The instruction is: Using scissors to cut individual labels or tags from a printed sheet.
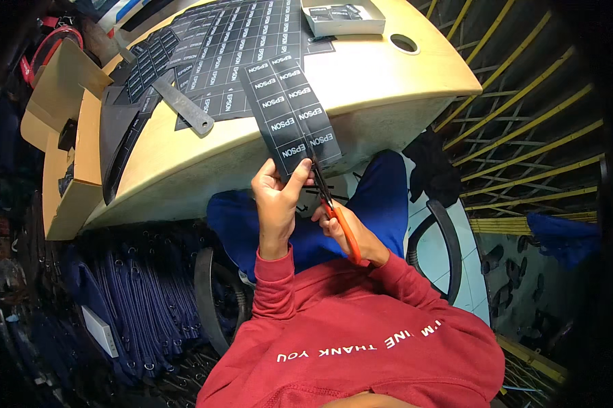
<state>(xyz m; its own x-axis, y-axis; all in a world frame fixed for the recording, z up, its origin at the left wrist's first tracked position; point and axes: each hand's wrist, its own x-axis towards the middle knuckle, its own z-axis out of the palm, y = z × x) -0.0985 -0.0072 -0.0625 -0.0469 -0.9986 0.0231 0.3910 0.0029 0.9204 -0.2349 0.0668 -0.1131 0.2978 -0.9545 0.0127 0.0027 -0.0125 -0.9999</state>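
Observation:
My left hand [277, 202] pinches the near end of a black printed strip [279, 102] between thumb and fingers. White lettering repeats down the strip in two columns of rectangles. In my right hand [362, 236] are scissors [348, 230] with orange handles, my fingers closed round them. Their dark blades point away from me and meet the strip's near end, between the two columns. A slit seems to run up from the blades. The strip's far end reaches over the table edge, above larger black printed sheets [231, 41].
A steel ruler [184, 107] lies on the curved wooden table [388, 81]. A shallow white box [347, 27] with black pieces stands at the back, beside a round table hole. An open cardboard box [85, 139] is at left. Dark blue straps [140, 299] hang below; a yellow-barred gate [531, 129] stands right.

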